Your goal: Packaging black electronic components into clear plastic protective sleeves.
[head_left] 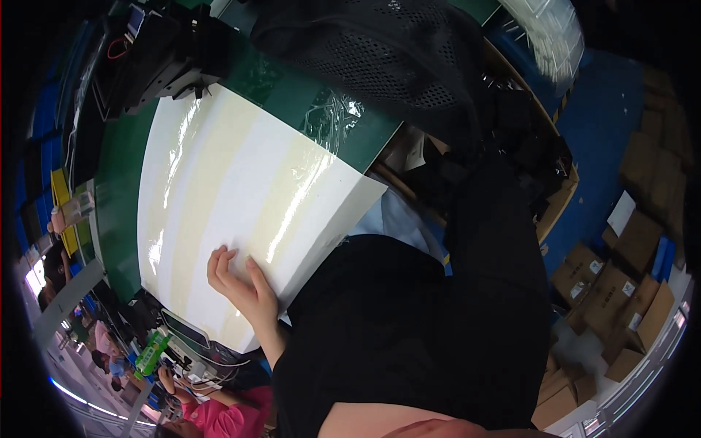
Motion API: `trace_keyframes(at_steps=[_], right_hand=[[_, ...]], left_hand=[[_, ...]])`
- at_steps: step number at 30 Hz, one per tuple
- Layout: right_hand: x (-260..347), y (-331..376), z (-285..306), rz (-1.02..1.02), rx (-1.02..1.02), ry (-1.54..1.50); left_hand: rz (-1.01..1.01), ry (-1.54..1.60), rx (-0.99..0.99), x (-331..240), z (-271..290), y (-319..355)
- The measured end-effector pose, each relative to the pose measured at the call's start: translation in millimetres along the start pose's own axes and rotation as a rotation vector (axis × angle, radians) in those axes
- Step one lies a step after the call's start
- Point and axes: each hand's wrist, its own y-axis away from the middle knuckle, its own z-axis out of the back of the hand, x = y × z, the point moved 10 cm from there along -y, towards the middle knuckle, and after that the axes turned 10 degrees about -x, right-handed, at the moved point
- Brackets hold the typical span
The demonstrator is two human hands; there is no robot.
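Observation:
My left hand (244,285) rests on a large white sheet with pale yellow stripes and a glossy surface (241,168). Its fingers are apart and slightly bent, with nothing held in them. The sheet spreads over a green tabletop (117,197), and its near right edge reaches my black clothing. A long black sleeve (496,241) runs from my right side toward a cardboard box (566,150) of dark items. My right hand does not show against the dark things there.
Black mesh material (394,58) hangs over the table's far side. Black equipment (175,58) stands at the far left, and clear plastic film (332,117) lies beyond the sheet. Brown cartons (606,292) are stacked at right on the floor. A person in pink (226,416) sits at lower left.

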Motion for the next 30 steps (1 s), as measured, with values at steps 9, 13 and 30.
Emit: trace_keyframes(at_steps=[9, 13, 30], right_hand=[[80, 8, 30, 0.39, -0.074, 0.516], [119, 24, 41, 0.563, -0.127, 0.768], [241, 254, 172, 0.715, -0.713, 0.815]], left_hand=[[-0.024, 0.029, -0.026, -3, 1, -2], [-0.025, 0.045, -0.047, -1, 9, 1], [-0.168, 0.195, -0.11, -6, 20, 9]])
